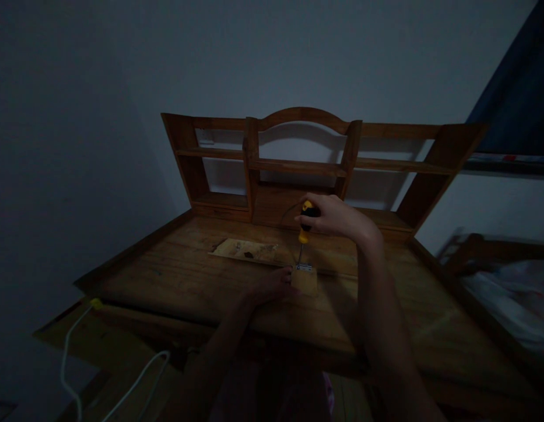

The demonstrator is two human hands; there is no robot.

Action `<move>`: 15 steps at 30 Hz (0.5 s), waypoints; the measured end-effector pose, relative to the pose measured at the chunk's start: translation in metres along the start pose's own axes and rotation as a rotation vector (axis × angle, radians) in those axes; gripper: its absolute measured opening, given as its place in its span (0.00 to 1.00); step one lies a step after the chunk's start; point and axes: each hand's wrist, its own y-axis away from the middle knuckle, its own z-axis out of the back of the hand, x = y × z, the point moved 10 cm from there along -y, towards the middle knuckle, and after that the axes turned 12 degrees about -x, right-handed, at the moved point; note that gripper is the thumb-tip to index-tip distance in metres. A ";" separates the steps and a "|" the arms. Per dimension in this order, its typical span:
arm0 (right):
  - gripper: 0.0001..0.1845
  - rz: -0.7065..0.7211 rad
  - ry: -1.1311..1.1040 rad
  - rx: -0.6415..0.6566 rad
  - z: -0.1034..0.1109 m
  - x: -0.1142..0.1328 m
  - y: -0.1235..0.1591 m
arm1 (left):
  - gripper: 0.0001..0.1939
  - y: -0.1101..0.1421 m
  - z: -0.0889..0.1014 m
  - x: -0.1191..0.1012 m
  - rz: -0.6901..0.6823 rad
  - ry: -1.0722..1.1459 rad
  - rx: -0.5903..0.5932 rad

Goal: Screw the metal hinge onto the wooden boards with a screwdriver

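A yellow and black screwdriver (304,236) stands nearly upright in my right hand (331,215), whose fingers wrap round its handle. Its shaft runs down to a small metal hinge (304,266) at the far edge of a small wooden block (307,283). My left hand (278,283) is at the left side of that block, fingers closed against it and holding it on the desk top. Dim light hides the finer detail of the hinge and of the screwdriver's tip.
A wooden desk (166,281) carries a shelf unit (298,167) along its back. On the desk, left of the block, lies a torn flat sheet (243,249) with a dark bit on it. A white cable (65,351) hangs at the left front edge. Right of the desk is pale bedding (509,305).
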 end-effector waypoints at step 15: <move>0.14 0.031 -0.059 -0.019 -0.002 0.000 -0.003 | 0.27 -0.003 0.006 0.003 -0.024 -0.071 -0.018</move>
